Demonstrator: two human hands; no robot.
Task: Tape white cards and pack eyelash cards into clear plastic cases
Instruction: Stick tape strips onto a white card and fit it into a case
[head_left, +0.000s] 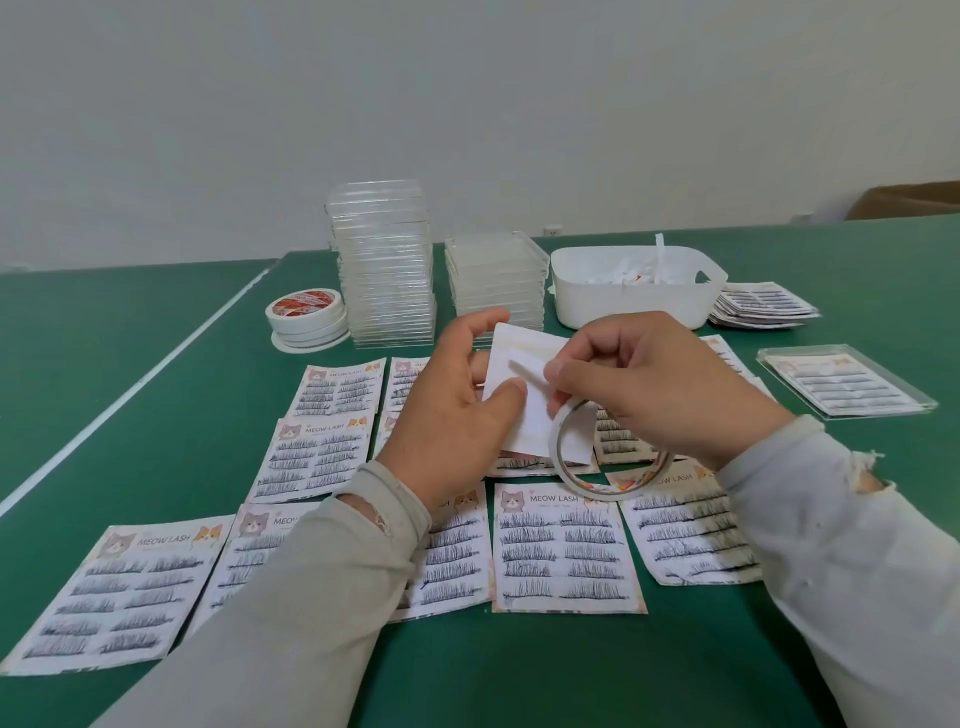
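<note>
White card (530, 410) is being held above the counter (156, 415) by the left hand (457, 410), thumb steadying it, while the right hand (654, 389) is pinching a tape strip (527, 373) onto it, tape roll (608, 457) dangling beneath.

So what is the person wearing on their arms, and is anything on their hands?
Both arms wear long, light grey sleeves that reach the wrists. The right sleeve has a ragged hole with frayed edges near the cuff. The left sleeve has a ribbed cuff with a loose bit of thread. The left hand and right hand are bare: no gloves, rings or watch show.
</note>
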